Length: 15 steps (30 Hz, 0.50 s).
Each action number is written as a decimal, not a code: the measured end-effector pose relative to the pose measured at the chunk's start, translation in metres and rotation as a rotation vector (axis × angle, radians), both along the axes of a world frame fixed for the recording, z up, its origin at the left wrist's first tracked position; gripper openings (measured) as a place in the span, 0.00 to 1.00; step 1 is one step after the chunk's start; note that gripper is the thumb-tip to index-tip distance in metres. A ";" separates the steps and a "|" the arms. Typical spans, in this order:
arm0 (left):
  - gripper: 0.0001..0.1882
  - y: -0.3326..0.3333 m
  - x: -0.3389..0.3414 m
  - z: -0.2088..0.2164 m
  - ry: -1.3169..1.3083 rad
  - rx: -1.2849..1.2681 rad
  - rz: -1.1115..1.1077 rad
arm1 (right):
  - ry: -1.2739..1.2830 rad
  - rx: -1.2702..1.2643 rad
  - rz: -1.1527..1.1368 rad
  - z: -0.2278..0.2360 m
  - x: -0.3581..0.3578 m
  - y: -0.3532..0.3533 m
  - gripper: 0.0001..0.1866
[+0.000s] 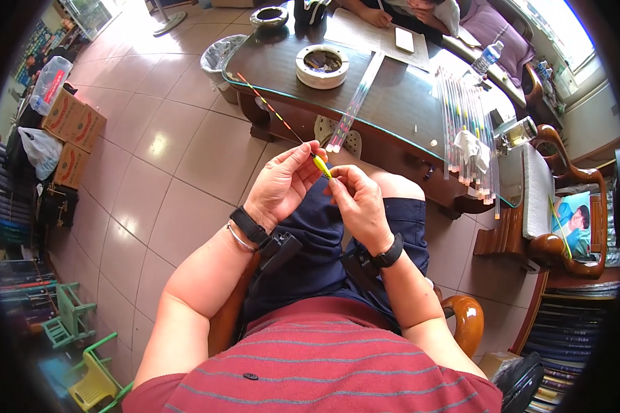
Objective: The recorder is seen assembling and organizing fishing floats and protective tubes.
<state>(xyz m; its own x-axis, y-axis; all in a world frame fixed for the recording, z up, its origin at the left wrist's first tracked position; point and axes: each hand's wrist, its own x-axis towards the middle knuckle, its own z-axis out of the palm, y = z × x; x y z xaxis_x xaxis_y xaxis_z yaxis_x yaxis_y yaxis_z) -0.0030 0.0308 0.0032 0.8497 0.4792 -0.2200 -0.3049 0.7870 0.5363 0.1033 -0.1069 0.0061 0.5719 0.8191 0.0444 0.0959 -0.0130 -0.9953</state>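
A thin fishing float point(293, 134) is pinched in the left hand point(281, 184) above the lap, its striped stem running up and left towards the worktop point(393, 103). The float's yellow-green end point(322, 166) is gripped between thumb and fingertips of the right hand point(359, 204), just beside the left; both grips are closed narrowly on it. On the worktop beyond, a round white ashtray point(322, 66) is seen, then a long clear tube point(355, 103), and farther right a bundle of clear tubes point(468, 131).
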 end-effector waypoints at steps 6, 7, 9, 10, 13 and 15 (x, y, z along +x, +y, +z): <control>0.12 0.000 0.000 -0.001 0.011 0.010 0.016 | -0.042 -0.046 -0.004 0.005 0.000 -0.001 0.06; 0.12 0.000 0.000 -0.001 0.012 0.011 0.016 | -0.047 -0.048 -0.003 0.006 0.000 -0.001 0.06; 0.12 0.000 0.000 -0.001 0.014 0.012 0.025 | -0.051 -0.049 0.000 0.007 0.000 -0.001 0.06; 0.12 0.000 0.000 -0.001 0.015 0.013 0.027 | -0.065 -0.046 -0.005 0.008 0.000 -0.001 0.06; 0.12 0.000 0.001 -0.003 0.009 0.012 0.022 | -0.087 -0.033 -0.017 0.006 -0.001 -0.001 0.06; 0.12 0.000 0.001 -0.002 0.025 0.018 0.028 | -0.095 -0.022 -0.022 0.005 0.000 -0.001 0.06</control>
